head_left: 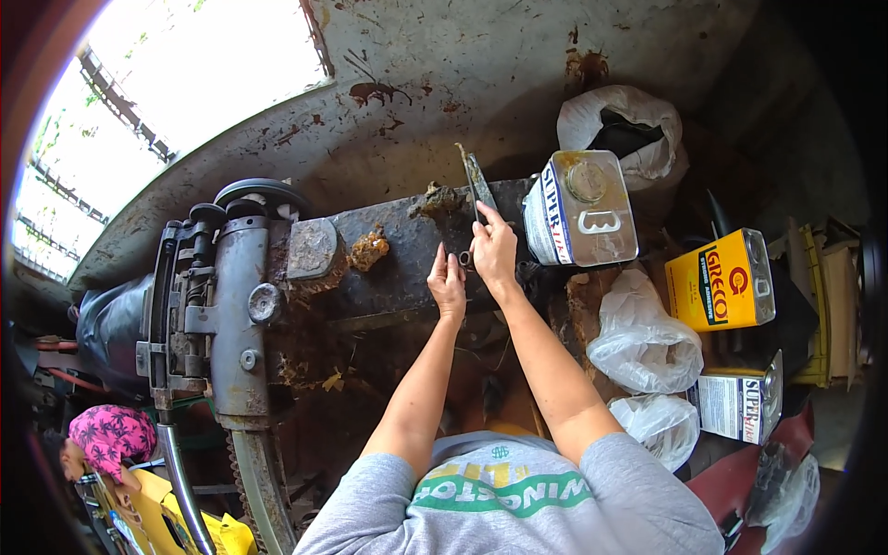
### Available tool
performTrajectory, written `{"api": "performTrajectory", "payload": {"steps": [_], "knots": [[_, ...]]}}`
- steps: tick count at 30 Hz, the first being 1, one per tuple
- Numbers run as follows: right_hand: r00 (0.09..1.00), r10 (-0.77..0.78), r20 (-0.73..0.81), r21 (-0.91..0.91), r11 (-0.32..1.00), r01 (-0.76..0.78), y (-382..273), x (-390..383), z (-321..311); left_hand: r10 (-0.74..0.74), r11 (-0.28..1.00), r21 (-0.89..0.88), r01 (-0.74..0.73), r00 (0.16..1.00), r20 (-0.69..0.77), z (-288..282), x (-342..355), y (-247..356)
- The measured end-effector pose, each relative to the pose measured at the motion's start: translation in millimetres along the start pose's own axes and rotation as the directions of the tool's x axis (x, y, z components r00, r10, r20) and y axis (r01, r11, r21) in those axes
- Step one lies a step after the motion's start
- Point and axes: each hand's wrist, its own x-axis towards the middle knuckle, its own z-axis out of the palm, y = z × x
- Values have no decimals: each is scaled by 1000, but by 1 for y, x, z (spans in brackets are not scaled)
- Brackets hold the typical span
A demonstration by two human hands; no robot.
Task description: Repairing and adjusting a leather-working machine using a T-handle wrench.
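Observation:
My right hand (pixel 495 245) is closed on a dark, slim tool with a ring at its lower end, which looks like scissors. Just left of it, my left hand (pixel 448 289) is raised with fingers drawn together beside the ring; what they hold, if anything, is unclear. Beyond my right hand, a narrow flat strip (pixel 480 185) with a thin, crusted stick along it lies at the back of a dark, worn bench (pixel 398 268). Brown crusted lumps (pixel 368 250) sit on the bench, left of my hands.
An old grey machine (pixel 239 324) stands left; tins (pixel 610 213), a yellow can (pixel 703 287) and plastic bags (pixel 645 342) crowd the right. A stained wall (pixel 416 111) rises behind. At lower left is another person in a pink patterned garment (pixel 116 430).

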Motion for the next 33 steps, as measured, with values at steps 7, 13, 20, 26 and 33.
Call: {"api": "performTrajectory", "payload": {"steps": [7, 13, 20, 26, 33], "knots": [[994, 66, 92, -250, 967, -41, -27, -23, 10, 138, 983, 123, -139, 990, 17, -9, 0, -9], [964, 147, 223, -548, 837, -1, -40, -32, 3, 134, 991, -25, -133, 991, 11, -1, -2, -10], [965, 112, 238, -473, 881, 14, -37, -57, -4, 116, 993, 15, -115, 993, -31, -7, 10, -31], [957, 135, 255, -424, 905, -15, -37, -62, -10, 129, 991, 46, -127, 990, -58, -1, 4, -22], [972, 70, 224, -313, 950, 3, -23, -75, -15, 110, 988, 118, -103, 992, -58, 1, 0, -7]]}}
